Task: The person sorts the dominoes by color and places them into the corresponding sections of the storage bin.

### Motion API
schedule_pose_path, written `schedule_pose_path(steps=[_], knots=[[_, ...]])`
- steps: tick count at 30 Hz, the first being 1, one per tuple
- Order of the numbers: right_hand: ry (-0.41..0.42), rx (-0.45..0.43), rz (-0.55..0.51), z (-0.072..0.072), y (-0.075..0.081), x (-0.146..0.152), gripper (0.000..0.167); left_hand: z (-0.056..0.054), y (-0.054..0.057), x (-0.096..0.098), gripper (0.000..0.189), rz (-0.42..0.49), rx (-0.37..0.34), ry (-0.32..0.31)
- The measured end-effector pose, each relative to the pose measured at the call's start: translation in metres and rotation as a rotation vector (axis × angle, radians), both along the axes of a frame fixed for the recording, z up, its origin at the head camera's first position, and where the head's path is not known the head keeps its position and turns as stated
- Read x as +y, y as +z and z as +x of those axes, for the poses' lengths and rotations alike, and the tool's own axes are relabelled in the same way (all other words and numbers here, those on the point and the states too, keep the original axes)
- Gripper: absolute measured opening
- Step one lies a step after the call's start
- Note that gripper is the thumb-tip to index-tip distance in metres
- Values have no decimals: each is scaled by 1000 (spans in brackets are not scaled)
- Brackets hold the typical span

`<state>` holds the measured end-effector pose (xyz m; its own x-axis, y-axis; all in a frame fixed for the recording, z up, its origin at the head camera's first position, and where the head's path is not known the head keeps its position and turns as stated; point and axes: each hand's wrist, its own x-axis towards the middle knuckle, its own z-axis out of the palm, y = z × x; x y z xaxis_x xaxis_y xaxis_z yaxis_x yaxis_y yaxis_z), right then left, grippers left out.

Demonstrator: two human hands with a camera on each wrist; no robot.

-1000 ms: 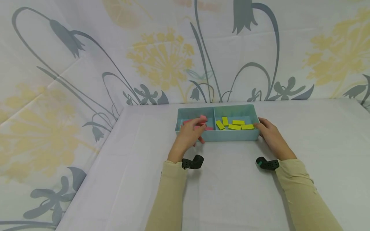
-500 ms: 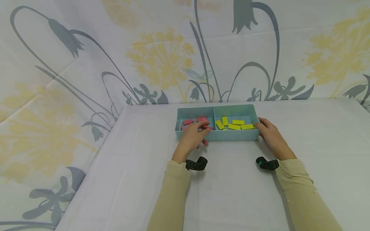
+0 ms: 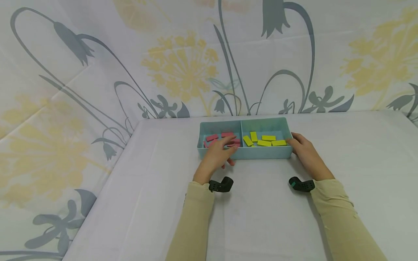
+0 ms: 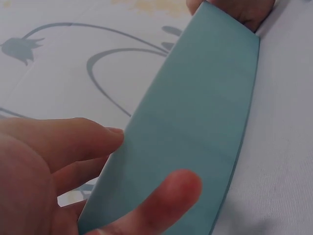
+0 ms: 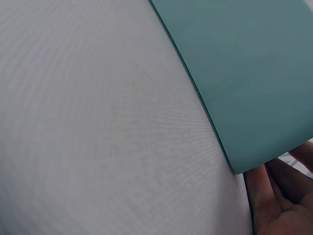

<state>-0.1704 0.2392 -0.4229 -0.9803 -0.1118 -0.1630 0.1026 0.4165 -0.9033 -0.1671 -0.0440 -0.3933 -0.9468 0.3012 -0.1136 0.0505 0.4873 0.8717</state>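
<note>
A long pale-teal box [image 3: 261, 153] with one divider stands on the white cloth. Small red rectangular blocks [image 3: 212, 137] lie in its left compartment, and yellow ones [image 3: 269, 138] in the right. My left hand [image 3: 216, 156] reaches over the front wall. Its fingers are loosely bent above the red blocks, partly covering them, and hold no block. In the left wrist view, the thumb [image 4: 181, 191] stretches along the outside of the front wall [image 4: 195, 98]. My right hand [image 3: 305, 154] grips the box's right end; in the right wrist view its fingers [image 5: 259, 191] lie beside the bottom corner.
White cloth [image 3: 261, 217] covers the table in front of the box and on both sides. A floral-patterned fabric [image 3: 189, 65] rises directly behind the box, and another panel of it [image 3: 58, 145] stands on the left.
My left hand has shifted slightly right, and more red blocks show. A red block that stood raised by its fingertips a second ago no longer does. My right hand stays in place.
</note>
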Motion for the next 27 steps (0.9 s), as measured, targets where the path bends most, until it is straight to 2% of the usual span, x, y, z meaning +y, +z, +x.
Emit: schedule_pose_path(steps=[10,12,17,21,24,27], knots=[[-2,-5,-2,-2,-2,1,69,0,3,-4,41,-9,-7,12],[-3,-8,0,-2,-2,1,69,0,4,-6,37,-10,19,29],[-2,-7,-5,-3,-3,1,68,1,8,-9,33,-54,120,104],[0,-10,-8,-3,-4,1,69,4,13,-13,31,-68,147,167],[0,-10,4,-2,-3,1,69,4,15,-20,27,-72,194,252],[1,-10,13,-2,-1,2,67,2,15,-27,23,-93,313,375]])
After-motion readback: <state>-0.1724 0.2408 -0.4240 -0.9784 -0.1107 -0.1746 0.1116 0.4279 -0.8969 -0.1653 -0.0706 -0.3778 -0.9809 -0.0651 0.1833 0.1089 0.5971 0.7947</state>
